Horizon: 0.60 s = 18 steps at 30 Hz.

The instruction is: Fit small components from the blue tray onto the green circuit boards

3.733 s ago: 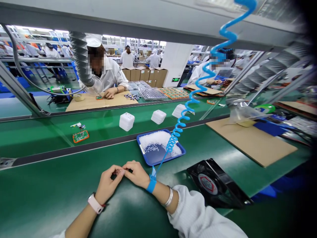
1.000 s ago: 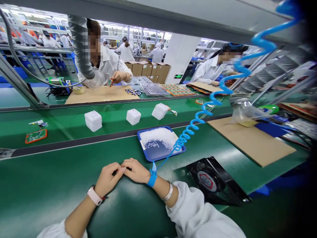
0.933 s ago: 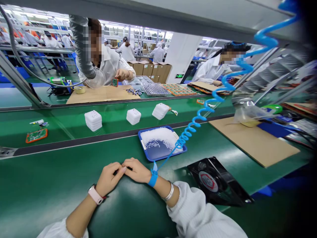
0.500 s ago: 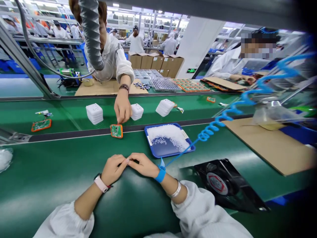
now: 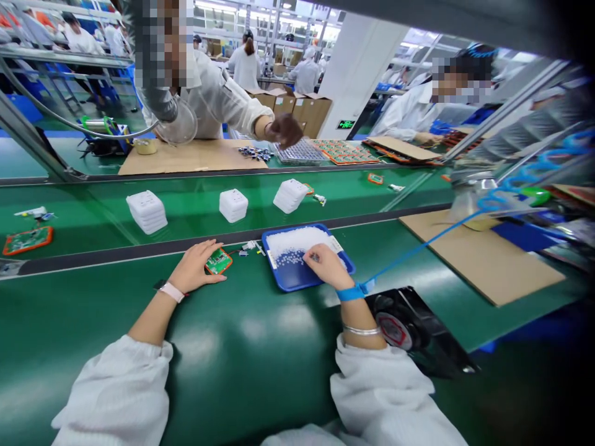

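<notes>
My left hand [image 5: 198, 266] reaches around a green circuit board with an orange edge [image 5: 218, 262], its fingers on the far side and its thumb at the near side. Small white parts on a wire [image 5: 251, 246] lie just right of the board. Over the blue tray [image 5: 290, 285], my right hand [image 5: 326, 265] is closed in a pinch at the small white pieces [image 5: 297, 238] heaped inside. Whatever its fingertips hold is too small to make out. A blue strap [image 5: 351, 292] with a cord circles my right wrist.
Three stacks of white casings [image 5: 146, 211] stand on the far green strip, with another board [image 5: 28, 240] at left. A black fan-like unit [image 5: 395, 325] lies near my right forearm, beside a cardboard sheet [image 5: 483, 266]. Across the bench, a co-worker's hand [image 5: 284, 130] is above plastic trays.
My hands have parted: the left moved forward to the board, the right moved over the tray. The co-worker's hand let go of the board and drew back to the right.
</notes>
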Available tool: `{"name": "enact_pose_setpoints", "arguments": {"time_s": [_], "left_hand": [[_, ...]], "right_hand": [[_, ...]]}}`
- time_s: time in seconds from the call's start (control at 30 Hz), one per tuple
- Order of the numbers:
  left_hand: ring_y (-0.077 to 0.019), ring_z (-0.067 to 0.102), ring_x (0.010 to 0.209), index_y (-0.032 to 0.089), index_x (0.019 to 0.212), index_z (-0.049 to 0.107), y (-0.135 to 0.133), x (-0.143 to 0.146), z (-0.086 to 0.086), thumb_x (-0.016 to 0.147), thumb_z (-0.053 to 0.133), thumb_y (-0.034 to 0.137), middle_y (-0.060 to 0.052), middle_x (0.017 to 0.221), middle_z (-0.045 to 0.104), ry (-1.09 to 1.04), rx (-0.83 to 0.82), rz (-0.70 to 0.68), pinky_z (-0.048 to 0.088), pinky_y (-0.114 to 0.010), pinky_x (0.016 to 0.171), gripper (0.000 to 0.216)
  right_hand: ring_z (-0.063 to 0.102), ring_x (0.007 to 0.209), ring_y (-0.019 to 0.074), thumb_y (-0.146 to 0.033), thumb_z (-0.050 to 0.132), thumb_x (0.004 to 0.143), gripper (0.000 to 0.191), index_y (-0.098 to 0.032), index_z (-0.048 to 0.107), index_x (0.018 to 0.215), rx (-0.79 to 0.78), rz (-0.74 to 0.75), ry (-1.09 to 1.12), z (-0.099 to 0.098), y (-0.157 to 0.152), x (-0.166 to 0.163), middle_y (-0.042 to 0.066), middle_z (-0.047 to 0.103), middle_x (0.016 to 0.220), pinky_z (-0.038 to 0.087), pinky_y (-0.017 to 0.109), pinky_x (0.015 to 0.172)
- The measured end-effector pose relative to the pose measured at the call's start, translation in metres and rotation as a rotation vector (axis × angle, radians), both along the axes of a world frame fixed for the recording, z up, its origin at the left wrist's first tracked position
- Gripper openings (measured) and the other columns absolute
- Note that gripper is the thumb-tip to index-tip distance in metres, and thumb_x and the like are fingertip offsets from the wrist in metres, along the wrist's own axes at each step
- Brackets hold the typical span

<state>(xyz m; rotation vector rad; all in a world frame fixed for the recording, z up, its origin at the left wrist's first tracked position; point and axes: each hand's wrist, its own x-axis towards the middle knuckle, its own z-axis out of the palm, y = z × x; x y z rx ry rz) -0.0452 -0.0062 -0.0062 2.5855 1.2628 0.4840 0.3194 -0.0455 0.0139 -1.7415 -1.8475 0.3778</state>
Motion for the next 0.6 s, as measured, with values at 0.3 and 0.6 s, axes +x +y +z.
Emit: {"name": "enact_pose_setpoints", "arguments": {"time_s": [0.3, 0.6], "left_hand": [[-0.0322, 0.047, 0.107, 0.019, 0.131, 0.041, -0.03, 0.01, 0.006, 0.055, 0.061, 0.074, -0.014, 0.118, 0.052, 0.021, 0.013, -0.024, 0.038, -0.041, 0.089, 0.096], [-0.0281, 0.049, 0.099, 0.019, 0.126, 0.046, -0.075, 0.018, 0.007, 0.067, 0.058, 0.067, -0.011, 0.107, 0.055, 0.004, 0.014, 0.039, 0.039, -0.039, 0.082, 0.077]], "right_hand": [[0.054, 0.075, 0.0175, -0.008, 0.05, 0.074, 0.016, -0.014, 0.06, 0.064, -0.025, 0.051, -0.181, -0.009, -0.001, -0.002, 0.007, 0.06, 0.071, 0.042, 0.03, 0.075], [0.051, 0.077, 0.0198, -0.005, 0.047, 0.074, 0.018, -0.015, 0.056, 0.062, -0.015, 0.029, -0.242, 0.0, -0.005, -0.006, 0.009, 0.055, 0.075, 0.039, 0.034, 0.079]]}}
